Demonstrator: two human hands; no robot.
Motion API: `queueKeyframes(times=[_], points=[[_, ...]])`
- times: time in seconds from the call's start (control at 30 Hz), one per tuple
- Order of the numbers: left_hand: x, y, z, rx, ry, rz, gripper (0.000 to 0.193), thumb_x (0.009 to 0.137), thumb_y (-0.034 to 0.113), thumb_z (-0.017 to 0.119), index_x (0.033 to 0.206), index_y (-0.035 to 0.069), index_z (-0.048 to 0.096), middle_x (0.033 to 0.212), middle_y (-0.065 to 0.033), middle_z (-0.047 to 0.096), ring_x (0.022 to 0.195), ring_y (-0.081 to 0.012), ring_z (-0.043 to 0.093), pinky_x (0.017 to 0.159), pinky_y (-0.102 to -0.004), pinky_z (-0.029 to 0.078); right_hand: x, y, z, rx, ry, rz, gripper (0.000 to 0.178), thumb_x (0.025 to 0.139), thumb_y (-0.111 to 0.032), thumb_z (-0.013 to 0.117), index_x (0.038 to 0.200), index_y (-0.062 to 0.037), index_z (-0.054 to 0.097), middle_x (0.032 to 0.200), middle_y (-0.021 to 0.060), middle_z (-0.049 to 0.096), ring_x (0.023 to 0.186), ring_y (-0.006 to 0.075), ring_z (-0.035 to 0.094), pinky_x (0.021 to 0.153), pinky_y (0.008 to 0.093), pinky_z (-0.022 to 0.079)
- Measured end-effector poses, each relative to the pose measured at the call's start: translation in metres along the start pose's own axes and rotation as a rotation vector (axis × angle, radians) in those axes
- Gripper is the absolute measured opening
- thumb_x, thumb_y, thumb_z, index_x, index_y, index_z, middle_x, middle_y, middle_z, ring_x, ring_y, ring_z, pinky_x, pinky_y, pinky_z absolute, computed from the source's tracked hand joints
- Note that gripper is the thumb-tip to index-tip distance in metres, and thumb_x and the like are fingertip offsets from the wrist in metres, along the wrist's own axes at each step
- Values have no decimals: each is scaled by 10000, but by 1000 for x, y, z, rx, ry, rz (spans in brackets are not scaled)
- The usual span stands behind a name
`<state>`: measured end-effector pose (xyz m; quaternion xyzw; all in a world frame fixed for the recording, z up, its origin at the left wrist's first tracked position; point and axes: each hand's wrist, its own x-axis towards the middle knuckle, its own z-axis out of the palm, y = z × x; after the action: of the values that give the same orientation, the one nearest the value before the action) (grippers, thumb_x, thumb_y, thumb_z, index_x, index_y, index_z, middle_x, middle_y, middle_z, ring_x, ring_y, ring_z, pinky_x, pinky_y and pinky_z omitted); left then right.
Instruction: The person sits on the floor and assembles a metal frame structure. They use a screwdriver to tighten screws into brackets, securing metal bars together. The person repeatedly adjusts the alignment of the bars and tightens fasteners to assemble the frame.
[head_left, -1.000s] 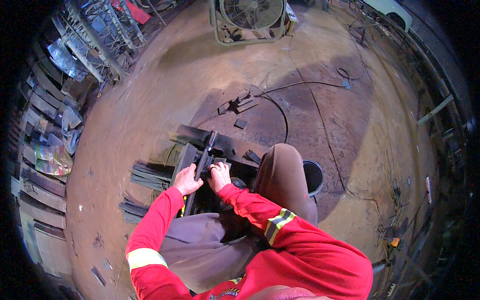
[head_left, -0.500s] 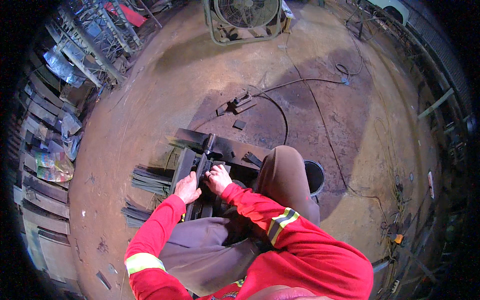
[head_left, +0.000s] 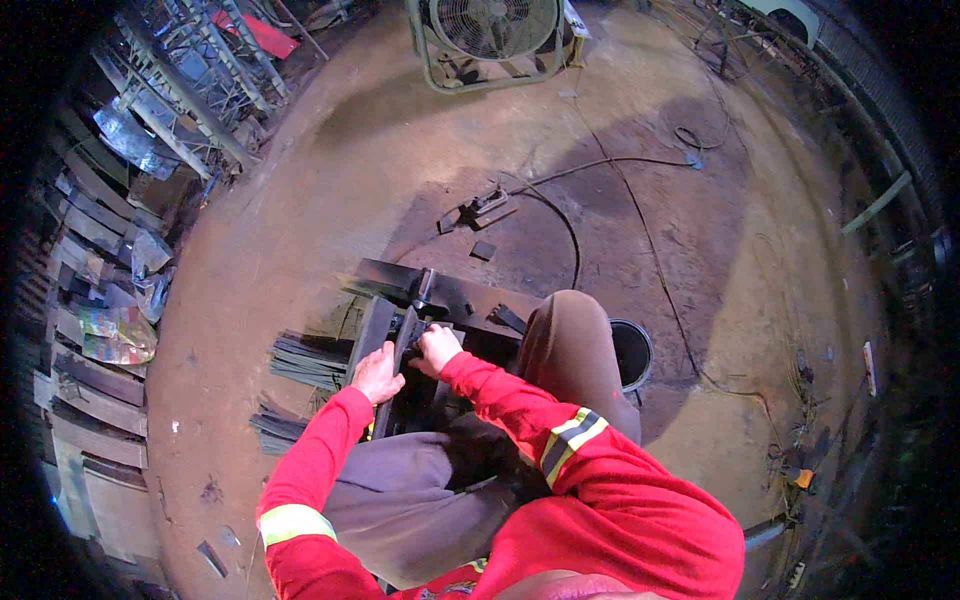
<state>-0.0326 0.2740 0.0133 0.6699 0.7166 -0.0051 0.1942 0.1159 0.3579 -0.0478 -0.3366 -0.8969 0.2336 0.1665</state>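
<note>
Left of the frame's centre, the left hand (head_left: 376,376) curls beside the dark bar (head_left: 406,332), perhaps steadying it; the right hand (head_left: 438,350) bunches its fingers opposite, though what either pinches I cannot tell. Flat strips (head_left: 308,362) lie farther left, seemingly for easy reach.
</note>
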Motion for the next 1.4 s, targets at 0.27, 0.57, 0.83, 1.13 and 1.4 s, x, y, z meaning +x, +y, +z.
queueKeyframes(times=[0.27, 0.57, 0.83, 1.13, 1.4], points=[[-1, 7, -7, -45, -2, -53, 496, 688, 201, 673, 1059, -26, 436, 934, -258, 599, 932, -408, 581, 820, -470, 465, -22, -14, 14, 64, 284, 102, 340, 683, -267, 719, 965, -86, 664, 793, 89, 617, 833, 263, 557, 764, 399, 408], [-4, 9, -7, -51, 24, -43, 542, 683, 203, 673, 1094, -35, 412, 937, -269, 601, 930, -420, 581, 817, -474, 469, -33, -23, 26, 0, 409, 52, 228, 748, -243, 676, 928, -106, 641, 849, 67, 615, 799, 256, 574, 697, 372, 424], [-5, 6, -7, -47, 5, -56, 495, 694, 209, 661, 1057, -6, 401, 932, -258, 605, 909, -416, 591, 802, -485, 476, -34, -29, 25, 325, 363, 204, 366, 691, -56, 658, 1047, -62, 573, 967, 154, 573, 850, 346, 579, 751, 419, 482], [0, 3, -2, -53, 36, -39, 487, 684, 201, 672, 1045, -2, 416, 926, -255, 610, 913, -413, 591, 803, -483, 476, -27, -17, 32, 126, 361, 125, 292, 643, -126, 712, 894, -52, 581, 885, 113, 568, 857, 286, 569, 747, 386, 447], [-3, 12, -8, -1, 27, -9, 455, 693, 180, 673, 1014, -17, 418, 897, -257, 610, 894, -415, 595, 792, -480, 478, -23, -2, 31, -148, 344, -124, 218, 692, -194, 659, 871, -82, 607, 793, 53, 612, 818, 221, 558, 766, 359, 396]])
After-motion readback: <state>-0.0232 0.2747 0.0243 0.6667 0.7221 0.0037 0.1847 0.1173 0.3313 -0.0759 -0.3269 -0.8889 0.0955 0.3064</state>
